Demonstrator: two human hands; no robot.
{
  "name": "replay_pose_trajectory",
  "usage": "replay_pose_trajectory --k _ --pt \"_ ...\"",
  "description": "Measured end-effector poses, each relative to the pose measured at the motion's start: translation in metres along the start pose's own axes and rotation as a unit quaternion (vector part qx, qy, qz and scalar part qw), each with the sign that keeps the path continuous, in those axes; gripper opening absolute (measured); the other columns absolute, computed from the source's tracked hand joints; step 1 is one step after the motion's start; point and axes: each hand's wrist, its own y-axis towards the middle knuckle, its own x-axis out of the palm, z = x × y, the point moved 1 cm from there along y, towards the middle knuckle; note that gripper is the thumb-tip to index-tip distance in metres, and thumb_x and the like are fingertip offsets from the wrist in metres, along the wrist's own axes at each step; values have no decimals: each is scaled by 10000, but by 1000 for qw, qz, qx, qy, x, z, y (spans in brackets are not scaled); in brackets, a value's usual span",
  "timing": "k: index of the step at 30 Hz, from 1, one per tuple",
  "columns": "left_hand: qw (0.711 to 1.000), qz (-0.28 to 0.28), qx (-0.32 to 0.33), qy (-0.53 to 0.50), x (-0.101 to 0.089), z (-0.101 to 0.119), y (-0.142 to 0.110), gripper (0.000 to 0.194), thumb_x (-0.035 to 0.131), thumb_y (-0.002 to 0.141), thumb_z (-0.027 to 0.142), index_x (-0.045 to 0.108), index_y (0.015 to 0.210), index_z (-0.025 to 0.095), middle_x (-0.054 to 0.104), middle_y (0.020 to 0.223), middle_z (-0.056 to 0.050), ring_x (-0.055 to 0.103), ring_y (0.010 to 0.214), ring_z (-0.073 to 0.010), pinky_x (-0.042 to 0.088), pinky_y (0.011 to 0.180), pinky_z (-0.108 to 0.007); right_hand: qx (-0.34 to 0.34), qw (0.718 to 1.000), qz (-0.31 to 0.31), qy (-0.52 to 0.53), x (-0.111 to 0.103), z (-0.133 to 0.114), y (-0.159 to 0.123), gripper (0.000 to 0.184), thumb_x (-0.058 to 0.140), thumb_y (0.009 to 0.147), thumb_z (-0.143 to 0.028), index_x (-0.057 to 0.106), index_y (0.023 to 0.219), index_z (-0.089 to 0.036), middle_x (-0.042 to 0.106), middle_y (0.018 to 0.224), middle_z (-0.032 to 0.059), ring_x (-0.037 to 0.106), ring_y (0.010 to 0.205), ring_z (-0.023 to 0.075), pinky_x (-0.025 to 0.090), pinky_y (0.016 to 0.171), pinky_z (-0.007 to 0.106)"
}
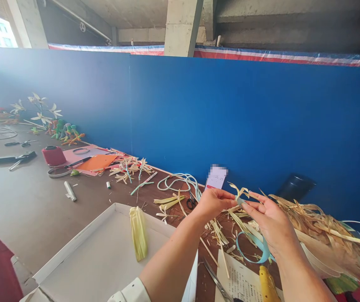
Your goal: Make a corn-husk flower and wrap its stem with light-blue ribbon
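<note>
A small pale-yellow flower of dried husk strips [239,191] is held up over the right part of the table. My left hand [215,204] pinches its base from the left. From the other side, the thumb and fingers of my right hand [270,214] close on the same spot, where a bit of pale blue-green wrapping shows. Beneath my right hand is a loop of light blue tape [264,251]; whether it joins the flower is unclear. Cut husk strips [217,233] lie scattered under both hands.
A shallow white box [82,251] holds a folded yellow-green husk [138,235]. Scissors [216,279] and a yellow tool handle [267,283] lie by a printed sheet [239,272]. Dried husks [321,222] pile at right. A blue panel [230,117] stands behind the table.
</note>
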Motion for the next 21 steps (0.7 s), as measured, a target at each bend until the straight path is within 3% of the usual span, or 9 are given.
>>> replay_pose_trajectory --k 21 --pt "1000 -6 15 6 0 3 -3 350 763 585 326 712 858 114 621 680 -19 496 598 -78 402 650 -237 4 999 0 33 3 -4 -5 588 732 664 -433 522 1163 -202 693 977 66 628 978 254 433 926 408"
